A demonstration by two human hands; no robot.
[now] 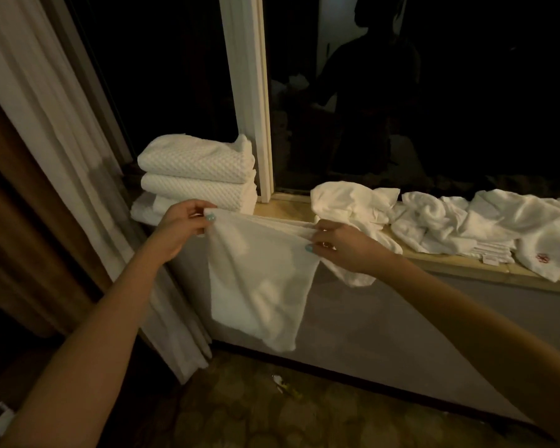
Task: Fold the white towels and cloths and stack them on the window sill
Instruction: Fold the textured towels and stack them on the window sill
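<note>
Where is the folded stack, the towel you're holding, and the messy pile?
folded stack (196, 163), head view, top towel's bumpy face.
held towel (259, 286), head view, hanging middle.
messy pile (434, 218), head view, crumpled middle.

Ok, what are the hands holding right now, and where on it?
A white cloth, pinched along its top edge: the left hand at the left corner, the right hand at the right corner.

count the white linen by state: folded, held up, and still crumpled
waffle-weave folded towels: 2
smooth folded towel beneath them: 1 visible
white cloth held up by left hand and right hand: 1
crumpled heap on the window sill: 1, pieces not separable
total: 4 pieces plus 1 heap
</note>
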